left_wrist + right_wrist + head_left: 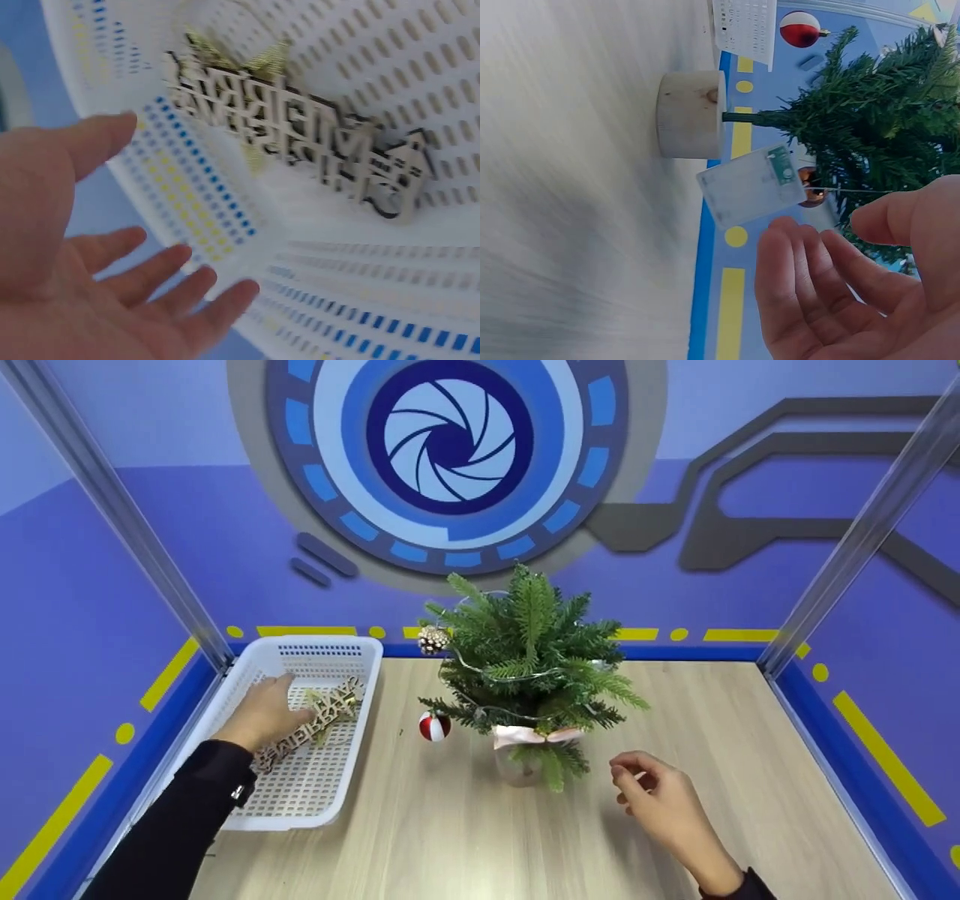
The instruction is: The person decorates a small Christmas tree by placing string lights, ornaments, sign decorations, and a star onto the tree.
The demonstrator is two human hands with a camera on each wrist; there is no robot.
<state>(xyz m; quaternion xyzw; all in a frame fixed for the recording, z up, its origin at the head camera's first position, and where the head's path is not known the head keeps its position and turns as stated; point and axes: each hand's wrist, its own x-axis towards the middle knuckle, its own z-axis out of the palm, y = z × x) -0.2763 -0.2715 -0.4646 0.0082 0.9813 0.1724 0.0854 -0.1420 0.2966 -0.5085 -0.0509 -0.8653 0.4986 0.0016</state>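
Note:
My left hand (270,709) reaches over the white basket (373,682), thumb and fingers spread with nothing between them. Beside its fingertips a wooden "Merry Christmas" letter cutout (300,127) lies in the basket, on top of a gold glitter star (266,61). To the right of a small artificial Christmas tree (532,652) is my right hand (664,799), fingers loosely bent and holding nothing. In the right wrist view a pale battery box (746,187) hangs from the tree near those fingertips. The tree stands on a round wooden base (690,114).
A red and white ball (435,726) and a gold-tipped pinecone (433,640) hang on the tree's left side. A pink bow (517,736) sits low at its front, and a copper ball (814,187) shows behind the battery box. Blue printed panels (187,525) enclose the wooden table (450,847).

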